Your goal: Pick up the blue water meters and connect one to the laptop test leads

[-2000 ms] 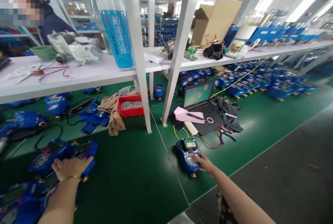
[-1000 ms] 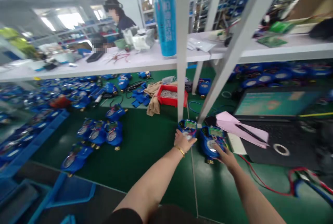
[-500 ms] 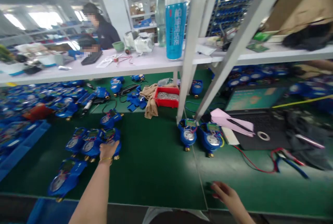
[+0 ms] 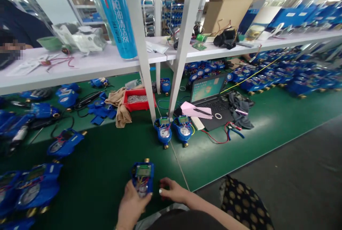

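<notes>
A blue water meter [image 4: 143, 173] with a small display, coloured wires and a brass fitting at its top is gripped by my left hand [image 4: 130, 203] near the front of the green bench. Just to the right of it is my right hand [image 4: 172, 191], its fingers loosely bent and apart, not touching the meter; a small pale spot shows at a fingertip. Two similar meters, a left one [image 4: 163, 132] and a right one [image 4: 183, 129], stand side by side by the shelf posts. Another meter [image 4: 65, 142] lies to the left, with more [image 4: 39, 187] at the lower left.
A red box [image 4: 139, 101] of small metal parts sits beside a tan cloth [image 4: 121, 116]. Right of the posts are a laptop [image 4: 207, 93], pink paper [image 4: 191, 109] and blue-handled pliers [image 4: 236, 131]. A shelf [image 4: 88, 67] crosses above. A person [image 4: 26, 23] is at upper left.
My left hand has brought a meter from the group on the left toward the middle front. My right hand is now close beside it. The view has turned right.
</notes>
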Demonstrator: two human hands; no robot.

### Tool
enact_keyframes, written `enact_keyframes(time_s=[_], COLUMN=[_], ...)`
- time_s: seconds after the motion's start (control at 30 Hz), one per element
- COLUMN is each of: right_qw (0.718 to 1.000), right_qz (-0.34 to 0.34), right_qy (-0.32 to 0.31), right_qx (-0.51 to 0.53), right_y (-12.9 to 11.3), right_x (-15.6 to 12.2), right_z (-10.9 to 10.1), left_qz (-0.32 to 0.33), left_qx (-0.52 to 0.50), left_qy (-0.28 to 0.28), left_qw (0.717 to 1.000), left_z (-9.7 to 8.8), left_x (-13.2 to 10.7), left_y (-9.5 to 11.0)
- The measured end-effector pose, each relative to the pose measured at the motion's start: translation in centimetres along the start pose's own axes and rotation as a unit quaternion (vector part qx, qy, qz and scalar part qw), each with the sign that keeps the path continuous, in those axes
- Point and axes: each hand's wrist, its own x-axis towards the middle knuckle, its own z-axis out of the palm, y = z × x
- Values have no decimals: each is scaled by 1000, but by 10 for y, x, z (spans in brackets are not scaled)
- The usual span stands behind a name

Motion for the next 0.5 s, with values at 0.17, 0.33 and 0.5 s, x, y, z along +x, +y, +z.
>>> enact_keyframes(time_s=[0.17, 0.33, 0.5], right_qw=[982, 964, 935], right_qz=[-13, 58, 142], right_qy=[185, 259, 325], right_qx=[42, 22, -14], right_y=[18, 21, 37], right_x=[-29, -74, -59], right_z=[-49, -129, -230], left_qz=[145, 213, 132], left_qx=[-44, -145, -94], left_qy=[-139, -190, 47], left_qw=[979, 947, 986], left_z=[53, 64, 1], left_x=[-6, 10, 63], left_y=[92, 133, 90])
